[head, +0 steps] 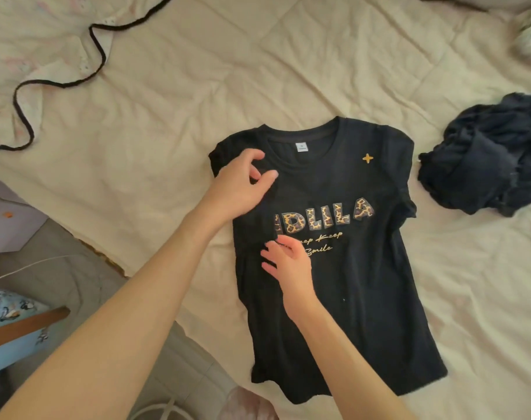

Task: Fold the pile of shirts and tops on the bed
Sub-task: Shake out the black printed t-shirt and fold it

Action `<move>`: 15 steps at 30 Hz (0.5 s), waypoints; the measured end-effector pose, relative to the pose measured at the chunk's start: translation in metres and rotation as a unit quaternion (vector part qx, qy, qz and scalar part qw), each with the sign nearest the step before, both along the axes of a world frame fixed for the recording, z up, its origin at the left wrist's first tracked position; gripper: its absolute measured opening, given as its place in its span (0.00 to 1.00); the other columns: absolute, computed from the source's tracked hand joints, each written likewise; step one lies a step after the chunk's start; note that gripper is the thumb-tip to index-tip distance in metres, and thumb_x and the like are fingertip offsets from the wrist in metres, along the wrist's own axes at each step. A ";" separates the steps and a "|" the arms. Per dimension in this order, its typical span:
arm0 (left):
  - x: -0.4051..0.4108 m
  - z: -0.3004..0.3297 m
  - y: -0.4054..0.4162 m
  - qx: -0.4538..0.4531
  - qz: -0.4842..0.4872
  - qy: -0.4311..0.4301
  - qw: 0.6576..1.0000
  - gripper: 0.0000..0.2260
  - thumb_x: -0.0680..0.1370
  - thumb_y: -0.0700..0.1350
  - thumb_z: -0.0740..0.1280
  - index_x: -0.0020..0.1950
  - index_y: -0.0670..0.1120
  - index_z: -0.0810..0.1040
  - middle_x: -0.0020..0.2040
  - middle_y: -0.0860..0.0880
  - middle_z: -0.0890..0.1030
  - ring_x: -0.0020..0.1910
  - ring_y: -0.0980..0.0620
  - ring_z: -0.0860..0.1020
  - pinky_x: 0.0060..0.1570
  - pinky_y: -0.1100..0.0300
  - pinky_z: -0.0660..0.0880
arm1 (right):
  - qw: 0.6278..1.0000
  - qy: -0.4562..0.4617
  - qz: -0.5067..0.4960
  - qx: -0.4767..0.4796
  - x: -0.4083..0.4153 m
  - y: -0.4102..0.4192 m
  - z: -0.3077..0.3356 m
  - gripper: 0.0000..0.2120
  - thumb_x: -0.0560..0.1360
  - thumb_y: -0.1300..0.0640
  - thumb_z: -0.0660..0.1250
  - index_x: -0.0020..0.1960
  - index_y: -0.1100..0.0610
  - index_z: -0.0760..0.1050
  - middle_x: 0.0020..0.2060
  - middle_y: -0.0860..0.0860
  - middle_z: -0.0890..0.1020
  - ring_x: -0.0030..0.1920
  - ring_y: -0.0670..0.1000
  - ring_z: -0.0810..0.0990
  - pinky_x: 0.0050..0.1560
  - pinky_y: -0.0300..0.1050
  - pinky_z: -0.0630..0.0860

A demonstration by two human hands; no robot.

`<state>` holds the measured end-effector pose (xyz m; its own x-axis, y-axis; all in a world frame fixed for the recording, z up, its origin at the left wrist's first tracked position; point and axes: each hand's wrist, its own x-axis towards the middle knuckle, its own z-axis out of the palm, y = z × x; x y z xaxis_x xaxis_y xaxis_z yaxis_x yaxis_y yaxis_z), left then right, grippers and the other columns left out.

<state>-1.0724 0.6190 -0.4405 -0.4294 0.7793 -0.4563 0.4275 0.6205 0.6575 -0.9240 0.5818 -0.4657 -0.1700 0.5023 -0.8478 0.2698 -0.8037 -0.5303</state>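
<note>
Cream bedding (288,71) carries 1 black T-shirt (364,283), laid face up and flat for folding, its left side apparently already turned inward. Left hand (240,183) hovers at the far shoulder, fingers loosely curled, holding nothing; right hand (288,265) likewise over the chest print. Dark unfolded tops (485,159) wait right.

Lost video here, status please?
Left hand and right hand open, over black printed T-shirt. Shirt flat, front up. Crumpled dark clothes beside it.
</note>
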 end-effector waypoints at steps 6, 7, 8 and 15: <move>0.031 -0.038 -0.050 -0.039 -0.153 0.209 0.965 0.24 0.81 0.48 0.56 0.77 0.49 0.54 0.77 0.47 0.56 0.76 0.46 0.52 0.72 0.51 0.55 | 0.970 -0.156 0.059 0.177 0.081 0.019 -0.001 0.06 0.78 0.58 0.62 0.54 0.52 0.75 0.46 0.45 0.81 0.49 0.44 0.80 0.53 0.43 0.77; 0.034 -0.045 -0.060 -0.089 -0.189 0.231 0.950 0.24 0.82 0.50 0.54 0.77 0.50 0.52 0.78 0.47 0.50 0.77 0.45 0.46 0.73 0.49 0.51 | 0.957 -0.192 0.063 0.208 0.096 0.024 0.000 0.06 0.79 0.58 0.61 0.53 0.52 0.75 0.45 0.43 0.80 0.49 0.44 0.79 0.52 0.41 0.75; 0.037 -0.050 -0.069 -0.135 -0.217 0.252 0.933 0.25 0.82 0.51 0.53 0.77 0.51 0.50 0.78 0.47 0.47 0.76 0.44 0.43 0.73 0.45 0.48 | 0.944 -0.226 0.062 0.233 0.109 0.030 0.003 0.06 0.79 0.58 0.61 0.53 0.52 0.75 0.44 0.42 0.79 0.48 0.44 0.78 0.50 0.40 0.73; 0.087 -0.047 -0.050 -0.109 -0.214 0.279 0.930 0.25 0.82 0.53 0.53 0.77 0.51 0.50 0.78 0.46 0.47 0.76 0.43 0.42 0.71 0.39 0.41 | 0.969 -0.208 -0.054 0.121 0.178 0.118 -0.012 0.17 0.82 0.50 0.54 0.55 0.61 0.74 0.47 0.55 0.82 0.47 0.52 0.79 0.50 0.46 0.76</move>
